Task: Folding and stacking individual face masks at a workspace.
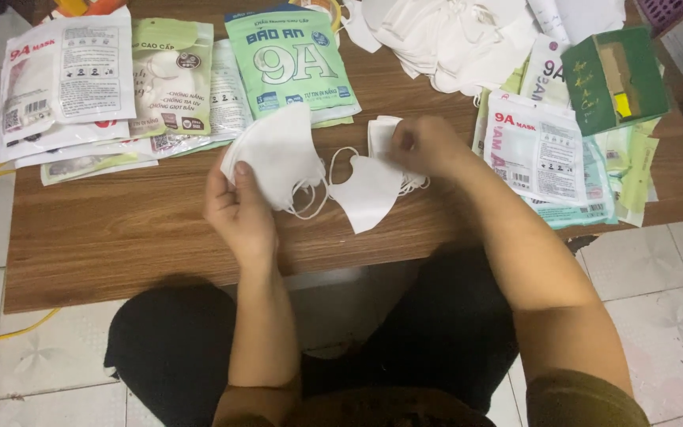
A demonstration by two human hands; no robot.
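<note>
Head view: the left hand (239, 207) is raised just above the middle of the table (120, 237), fingers closed around a small stack of white face masks (277, 154), the thumb pressed on the front of the stack and the elastic loops hanging loose below it. The right hand (428, 146) is curled shut over another small bundle of white masks (383, 134) a little further toward the right, the fingertips pinching the top of the bundle. One single white mask (367, 194) is seen lying flat on the wood between the two hands, just beside the right hand and close to the loops of the left hand's stack.

Along the far edge of the table a loose heap of white masks (452, 39) is piled, right of centre. A green printed mask pouch (290, 59) is laid beside it, near the middle of the far edge. Toward the far left corner, white and pale green pouches (73, 87) are spread in overlapping layers. By the right edge more pouches (543, 150) are stacked, and a dark green cardboard box (614, 79) is set on them, its open side turned up.

The table is of brown wood grain and low; the person's knees in dark trousers are tucked under its near edge. Pale floor tiles (666, 277) are visible around it, and a yellow cable (1, 332) is trailed over the tiles at the left.
</note>
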